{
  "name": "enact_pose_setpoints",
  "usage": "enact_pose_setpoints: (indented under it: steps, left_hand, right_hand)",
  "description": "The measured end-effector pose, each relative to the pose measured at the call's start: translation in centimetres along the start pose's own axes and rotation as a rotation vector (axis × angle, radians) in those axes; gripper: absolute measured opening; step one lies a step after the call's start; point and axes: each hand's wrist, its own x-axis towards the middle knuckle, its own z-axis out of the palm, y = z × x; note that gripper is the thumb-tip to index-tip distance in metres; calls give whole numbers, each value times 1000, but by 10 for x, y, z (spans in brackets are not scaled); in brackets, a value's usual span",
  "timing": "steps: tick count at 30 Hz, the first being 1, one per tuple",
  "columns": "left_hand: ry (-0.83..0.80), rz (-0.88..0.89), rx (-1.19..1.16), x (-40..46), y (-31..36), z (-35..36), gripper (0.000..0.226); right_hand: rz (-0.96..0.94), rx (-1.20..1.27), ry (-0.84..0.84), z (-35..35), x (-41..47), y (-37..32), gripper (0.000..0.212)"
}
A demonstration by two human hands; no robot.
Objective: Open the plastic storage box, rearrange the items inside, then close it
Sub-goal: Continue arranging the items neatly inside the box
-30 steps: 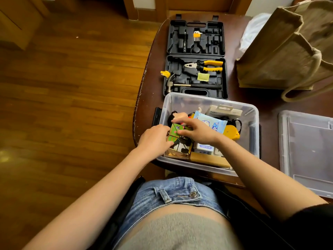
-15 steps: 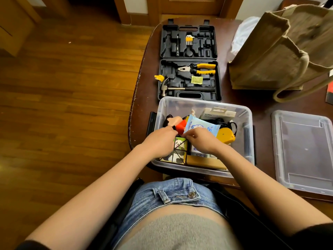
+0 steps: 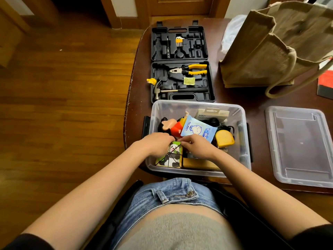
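Both hands, left (image 3: 158, 143) and right (image 3: 197, 146), still grip the panda box (image 3: 170, 156), now lower in the storage box (image 3: 241, 123).

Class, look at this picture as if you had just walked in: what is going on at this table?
A seated person is sorting items inside a clear plastic storage box on a dark wooden table. Both the left hand and right hand are on a panda-printed cube at the box's near corner. The clear plastic lid lies off to the right, so the box is open. An open black tool case sits behind it.
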Motion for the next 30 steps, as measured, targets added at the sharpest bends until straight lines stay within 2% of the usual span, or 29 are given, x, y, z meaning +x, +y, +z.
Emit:
enact_pose_setpoints:
  steps: [5, 8, 10, 12, 16, 19, 23, 27, 30]
  left_hand:
    - [105, 39, 113, -1, 7, 10, 47]
    - [30, 26, 75, 2, 4, 5, 45]
    - [-16, 18, 16, 3, 1, -1, 45]
    - [3, 19, -104, 4, 1, -6, 40]
    - [262, -17, -358, 7, 0, -14, 28]
    - [383, -88, -390, 13, -3, -20, 27]
    - [366, -109, -308, 23, -1, -25, 33]
    - [221, -110, -228, 35, 0, -24, 46]
    - [169, -91, -170, 45, 0, -23, 53]
  right_hand:
    - [-2, 16, 63, 6, -5, 0, 29]
    - [-9, 77, 63, -5, -9, 0, 24]
    - [-8, 189, 154, -18, -14, 1, 20]
    - [1, 296, 290, -31, -19, 5, 19]
    - [39, 206, 524, -54, -25, 26, 18]
    - [69, 40, 537, -59, -24, 41, 17]
    - [45, -171, 438, -52, -20, 48, 44]
    - [28, -278, 367, -41, -12, 44, 75]
    - [37, -407, 358, -36, -5, 44, 78]
